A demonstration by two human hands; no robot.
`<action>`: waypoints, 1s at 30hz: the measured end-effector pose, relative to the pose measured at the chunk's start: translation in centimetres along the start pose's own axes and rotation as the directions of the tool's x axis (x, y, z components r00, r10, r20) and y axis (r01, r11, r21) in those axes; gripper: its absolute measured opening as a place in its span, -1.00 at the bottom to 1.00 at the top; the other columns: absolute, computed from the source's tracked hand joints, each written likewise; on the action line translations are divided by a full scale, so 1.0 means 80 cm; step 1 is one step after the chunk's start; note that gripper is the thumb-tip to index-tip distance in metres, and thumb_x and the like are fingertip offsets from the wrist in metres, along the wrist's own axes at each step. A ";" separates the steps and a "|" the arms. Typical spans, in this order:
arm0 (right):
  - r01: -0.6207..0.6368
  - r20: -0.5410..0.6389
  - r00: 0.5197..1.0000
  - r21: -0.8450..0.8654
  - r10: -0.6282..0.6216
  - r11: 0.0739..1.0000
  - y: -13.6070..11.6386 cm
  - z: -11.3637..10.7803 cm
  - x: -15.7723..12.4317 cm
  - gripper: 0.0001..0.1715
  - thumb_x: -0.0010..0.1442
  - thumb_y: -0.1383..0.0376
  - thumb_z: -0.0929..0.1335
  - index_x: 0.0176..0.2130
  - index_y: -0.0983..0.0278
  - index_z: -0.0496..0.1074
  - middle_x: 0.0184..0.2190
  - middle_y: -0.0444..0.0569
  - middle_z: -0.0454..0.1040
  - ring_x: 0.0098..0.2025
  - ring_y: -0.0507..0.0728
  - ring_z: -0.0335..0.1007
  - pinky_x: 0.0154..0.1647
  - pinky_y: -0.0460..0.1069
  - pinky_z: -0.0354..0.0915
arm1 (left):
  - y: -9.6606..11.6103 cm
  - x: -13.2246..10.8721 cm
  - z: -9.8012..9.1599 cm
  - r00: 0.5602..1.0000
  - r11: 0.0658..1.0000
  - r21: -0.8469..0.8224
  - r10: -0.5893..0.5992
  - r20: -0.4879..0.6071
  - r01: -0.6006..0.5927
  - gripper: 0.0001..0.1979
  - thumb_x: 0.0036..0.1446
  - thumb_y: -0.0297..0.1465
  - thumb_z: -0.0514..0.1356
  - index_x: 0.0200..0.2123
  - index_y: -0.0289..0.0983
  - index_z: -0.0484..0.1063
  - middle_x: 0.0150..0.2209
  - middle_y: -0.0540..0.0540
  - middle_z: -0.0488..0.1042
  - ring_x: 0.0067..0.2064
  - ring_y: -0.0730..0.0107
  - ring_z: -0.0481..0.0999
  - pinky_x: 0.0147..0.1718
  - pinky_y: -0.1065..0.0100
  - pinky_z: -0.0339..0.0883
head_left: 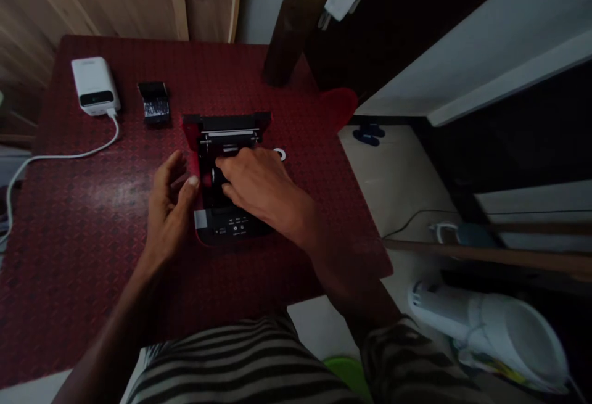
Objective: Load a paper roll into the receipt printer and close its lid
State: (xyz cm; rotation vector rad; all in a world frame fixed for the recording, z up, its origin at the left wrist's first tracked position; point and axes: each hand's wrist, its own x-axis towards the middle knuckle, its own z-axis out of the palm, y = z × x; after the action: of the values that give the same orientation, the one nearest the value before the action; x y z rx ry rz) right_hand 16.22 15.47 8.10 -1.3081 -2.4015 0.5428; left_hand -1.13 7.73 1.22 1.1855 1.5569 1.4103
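Note:
A small black and red printer-like device [229,225] stands on the table with its lid [229,123] raised. My right hand [261,182] reaches in from the right, fingers curled down inside the open compartment. Under those fingers a dark part with a whitish edge [214,177] shows; my hand hides most of it. At the device's left side is my left hand [169,203], its fingers apart and the thumb tip at the device's edge, holding nothing. A white ring [280,154] lies just right of the device, partly behind my right hand.
The red patterned table [92,256] also carries a white power bank [92,83] with a cable [78,156], a small black item [156,105] and a tall dark bottle [289,31] with a green lid. Beyond its right edge, slippers [367,134] lie on the floor.

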 end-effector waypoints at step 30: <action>-0.185 -0.036 0.968 0.572 0.250 0.799 0.152 0.025 -0.148 -0.38 0.34 0.46 0.50 0.32 0.15 0.73 0.20 0.05 0.82 0.07 0.22 0.80 0.12 0.14 0.70 | 0.000 -0.017 0.006 0.999 0.999 -0.026 0.018 -0.046 -0.019 -0.41 0.43 0.01 0.49 0.38 -0.12 0.76 0.31 -0.19 0.79 0.34 -0.12 0.75 0.35 -0.04 0.63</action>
State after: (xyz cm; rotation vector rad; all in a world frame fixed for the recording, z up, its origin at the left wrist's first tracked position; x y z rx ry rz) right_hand 30.04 11.14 -1.00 -1.2914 -1.7901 1.1181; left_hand -0.22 6.63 1.07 1.1623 1.5577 1.4743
